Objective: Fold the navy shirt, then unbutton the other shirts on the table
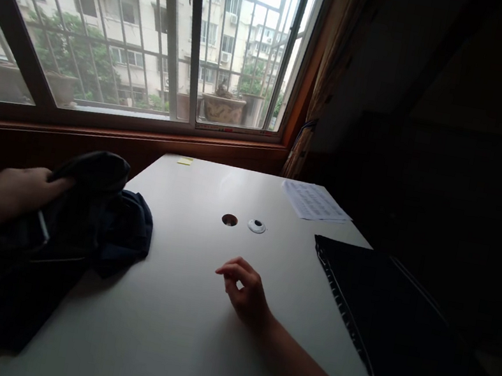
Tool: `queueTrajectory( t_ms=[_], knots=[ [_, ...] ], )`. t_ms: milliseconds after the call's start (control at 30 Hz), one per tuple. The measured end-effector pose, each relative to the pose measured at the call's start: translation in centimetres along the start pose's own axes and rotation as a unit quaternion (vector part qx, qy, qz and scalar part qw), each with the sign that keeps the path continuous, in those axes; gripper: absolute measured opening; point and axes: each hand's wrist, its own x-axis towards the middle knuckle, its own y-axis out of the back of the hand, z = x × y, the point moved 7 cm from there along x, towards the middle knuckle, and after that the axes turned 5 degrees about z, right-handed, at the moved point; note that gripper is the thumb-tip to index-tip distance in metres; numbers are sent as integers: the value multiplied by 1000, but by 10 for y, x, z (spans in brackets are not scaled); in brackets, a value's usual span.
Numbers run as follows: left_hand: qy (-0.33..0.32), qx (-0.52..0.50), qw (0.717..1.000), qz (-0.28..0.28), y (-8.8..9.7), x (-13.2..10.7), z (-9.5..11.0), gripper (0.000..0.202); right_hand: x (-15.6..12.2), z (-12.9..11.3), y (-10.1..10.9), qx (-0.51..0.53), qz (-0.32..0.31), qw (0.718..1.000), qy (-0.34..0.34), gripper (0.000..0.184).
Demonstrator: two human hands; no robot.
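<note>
My left hand [24, 190] grips a bunched dark navy garment [125, 224] at the left side of the white table [149, 325]. Its thumb lies over the cloth, and the other fingers are hidden behind it. Part of the garment is lifted, while a darker fold hangs down towards the near left edge. Over the middle of the table is my right hand [246, 291], empty, with its fingers loosely bent and a gap showing between thumb and fingers. A flat piece of dark cloth [369, 313] with pale stitching along one edge lies to its right.
Beyond my right hand are a round cable hole [229, 220] and its loose cover [256, 226]. Printed sheets [314, 202] lie at the far right, a yellow sticky note [184, 161] at the far left. A barred window [236, 49] and a curtain [305, 139] stand behind.
</note>
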Motion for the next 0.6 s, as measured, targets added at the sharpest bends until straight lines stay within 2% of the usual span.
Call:
queueTrajectory(
  t_ms=[33, 67, 133, 233, 300, 400, 433, 500, 567, 600],
  knots=[
    [35, 86, 993, -75, -23, -6, -5, 75, 0, 1, -1, -1, -3, 1000, 1, 29],
    [33, 133, 983, -121, -44, -16, -4, 76, 0, 2, -1, -2, -5, 1000, 4, 29],
    [17, 177, 975, -132, -76, -35, 4, 82, -1, 3, -2, -4, -10, 1000, 13, 30],
    [41, 196, 973, -119, -102, -51, 3, 83, -2, 3, -3, -4, -19, 1000, 22, 30],
    [49, 195, 971, -125, -107, -51, -3, 83, -2, 4, -5, -4, -25, 999, 26, 30],
    [28, 196, 974, -114, -95, -46, -3, 81, -2, 4, -5, -5, -27, 999, 27, 31],
    [-5, 197, 976, -92, -88, -46, 3, 78, -2, 4, -5, -5, -29, 999, 27, 31],
    [-123, 195, 973, -26, -74, -51, 28, 69, -3, 5, -6, -3, -32, 999, 29, 31],
    [-251, 186, 949, 42, -66, -63, 55, 62, -3, 5, -6, 0, -36, 999, 32, 31],
    [-293, 181, 937, 61, -66, -68, 64, 59, -3, 5, -6, 1, -38, 999, 33, 31]
  ],
)
